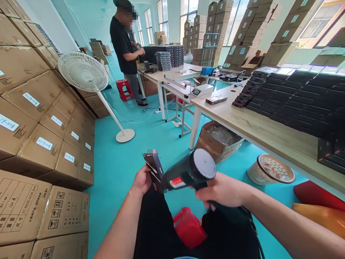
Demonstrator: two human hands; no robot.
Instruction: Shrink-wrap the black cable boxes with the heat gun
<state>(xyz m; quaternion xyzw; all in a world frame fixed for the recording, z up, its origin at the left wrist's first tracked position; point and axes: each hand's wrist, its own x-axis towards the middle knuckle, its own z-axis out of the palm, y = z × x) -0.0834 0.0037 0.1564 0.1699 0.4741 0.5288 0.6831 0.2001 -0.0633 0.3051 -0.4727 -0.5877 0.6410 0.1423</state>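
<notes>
While two hands [178, 185] grip, one fan [83, 72] stands.

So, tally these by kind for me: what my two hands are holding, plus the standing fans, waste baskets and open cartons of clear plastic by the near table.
Slim dark box, in left hand: 1
Hot air gun, in right hand: 1
Standing fan: 1
Waste basket: 1
Open carton: 1
Total: 5

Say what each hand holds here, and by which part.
The left hand grips a dark printed box by its side; the right hand holds a heat-gun-like tool by its handle.
</notes>
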